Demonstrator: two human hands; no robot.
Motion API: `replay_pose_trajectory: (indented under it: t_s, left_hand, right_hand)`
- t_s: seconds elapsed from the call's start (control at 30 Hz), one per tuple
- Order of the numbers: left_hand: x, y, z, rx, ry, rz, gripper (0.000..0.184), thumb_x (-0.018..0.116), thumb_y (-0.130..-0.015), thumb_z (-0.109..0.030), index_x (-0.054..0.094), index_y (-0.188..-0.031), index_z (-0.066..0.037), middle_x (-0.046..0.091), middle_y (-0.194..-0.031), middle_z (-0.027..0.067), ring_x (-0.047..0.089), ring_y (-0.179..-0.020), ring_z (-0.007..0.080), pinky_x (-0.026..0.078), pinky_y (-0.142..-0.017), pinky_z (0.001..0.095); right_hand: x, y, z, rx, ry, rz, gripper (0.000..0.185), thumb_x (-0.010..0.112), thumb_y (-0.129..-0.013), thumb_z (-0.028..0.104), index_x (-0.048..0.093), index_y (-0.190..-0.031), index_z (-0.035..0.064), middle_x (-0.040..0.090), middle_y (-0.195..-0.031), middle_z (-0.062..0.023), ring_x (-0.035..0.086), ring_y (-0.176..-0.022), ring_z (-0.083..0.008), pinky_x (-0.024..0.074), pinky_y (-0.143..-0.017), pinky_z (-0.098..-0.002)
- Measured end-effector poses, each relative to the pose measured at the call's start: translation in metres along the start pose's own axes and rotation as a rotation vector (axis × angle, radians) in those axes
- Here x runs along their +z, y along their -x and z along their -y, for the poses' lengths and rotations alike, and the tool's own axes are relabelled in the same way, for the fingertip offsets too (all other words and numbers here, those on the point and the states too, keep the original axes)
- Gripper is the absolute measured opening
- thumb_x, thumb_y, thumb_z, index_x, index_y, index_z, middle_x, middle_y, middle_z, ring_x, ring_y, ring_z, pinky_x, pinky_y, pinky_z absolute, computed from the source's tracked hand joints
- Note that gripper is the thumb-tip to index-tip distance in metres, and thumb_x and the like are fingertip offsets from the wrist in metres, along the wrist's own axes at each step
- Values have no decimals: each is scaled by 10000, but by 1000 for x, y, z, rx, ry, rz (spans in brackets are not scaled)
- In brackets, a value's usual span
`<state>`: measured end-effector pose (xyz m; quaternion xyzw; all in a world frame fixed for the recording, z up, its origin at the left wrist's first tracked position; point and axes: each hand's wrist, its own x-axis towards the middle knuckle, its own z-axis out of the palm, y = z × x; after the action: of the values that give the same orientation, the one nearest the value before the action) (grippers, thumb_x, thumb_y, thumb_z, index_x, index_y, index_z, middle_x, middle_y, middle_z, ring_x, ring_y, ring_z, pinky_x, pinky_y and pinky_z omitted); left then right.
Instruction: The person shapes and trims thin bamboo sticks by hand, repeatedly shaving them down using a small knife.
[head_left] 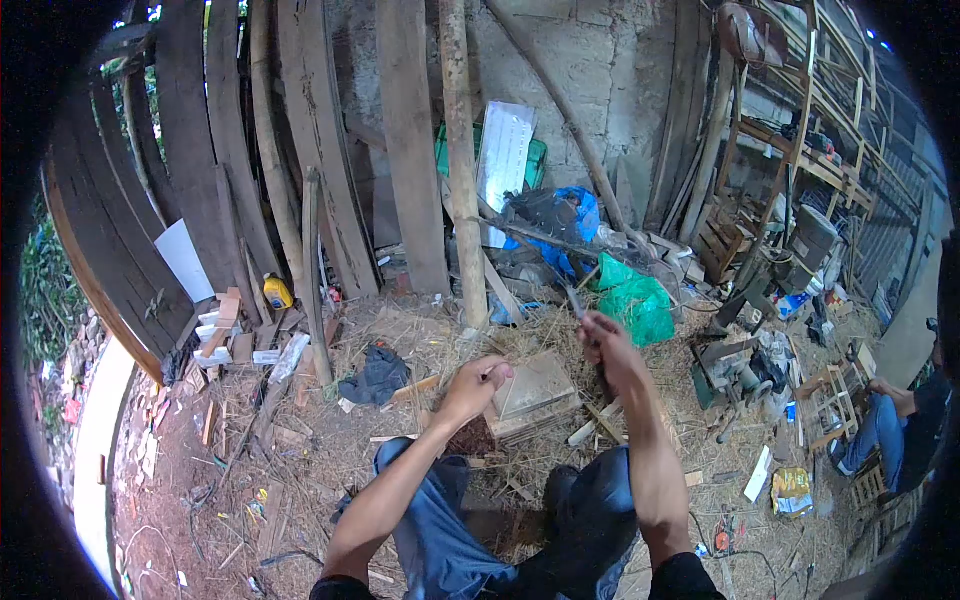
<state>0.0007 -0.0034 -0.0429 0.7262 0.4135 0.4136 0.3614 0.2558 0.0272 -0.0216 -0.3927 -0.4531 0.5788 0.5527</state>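
My right hand (612, 352) is raised in front of me, its fingers closed round the handle of what looks like a knife (574, 300). The narrow, greyish blade points up and away from me. To the left, my left hand (474, 390) is closed in a pinch; anything between its fingertips is too small to make out. Between and below the hands lies a flat, squarish wooden block (538, 388) on the ground, in front of my knees. My left hand is close to its left edge, and neither hand plainly rests on it.
Straw and wood scraps litter the ground. A dark cloth (375, 374) lies left, a green plastic bag (632, 300) ahead. A wooden post (461, 160) stands before me. At right are a metal machine (725, 372), a wooden frame (832, 405) and another seated person (885, 430).
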Motion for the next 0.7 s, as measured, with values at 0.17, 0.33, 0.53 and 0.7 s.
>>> replay_pose_trajectory:
  t_s: [0.17,0.33,0.53,0.7]
  left_hand:
    - [9,-11,-14,-86,86,53,240,509,-943,-210,625,-957,0,602,-777,3,502,-705,75,411,-643,232]
    - [22,-24,-8,-15,87,16,220,498,-947,-185,621,-951,-3,585,-761,-1,489,-696,74,403,-629,237]
    - [26,-17,-15,-46,-47,-54,195,513,-912,-220,637,-949,-75,646,-789,113,606,-700,247,458,-678,359]
    - [34,-21,-11,-29,-20,-83,197,523,-902,-229,649,-934,-81,659,-788,107,622,-698,262,465,-672,375]
  right_hand:
    - [32,10,-6,31,-7,73,189,541,-922,216,546,-1010,48,568,-688,-24,405,-473,-63,293,-414,-216]
    - [43,15,-4,86,71,250,229,532,-937,256,528,-1057,60,547,-694,0,356,-456,-41,241,-400,-199]
    - [42,15,3,138,183,227,178,595,-901,245,584,-843,77,540,-655,37,344,-448,-22,228,-398,-195]
    - [35,9,2,138,198,217,226,622,-880,259,580,-766,69,527,-631,42,352,-447,-25,236,-403,-200]
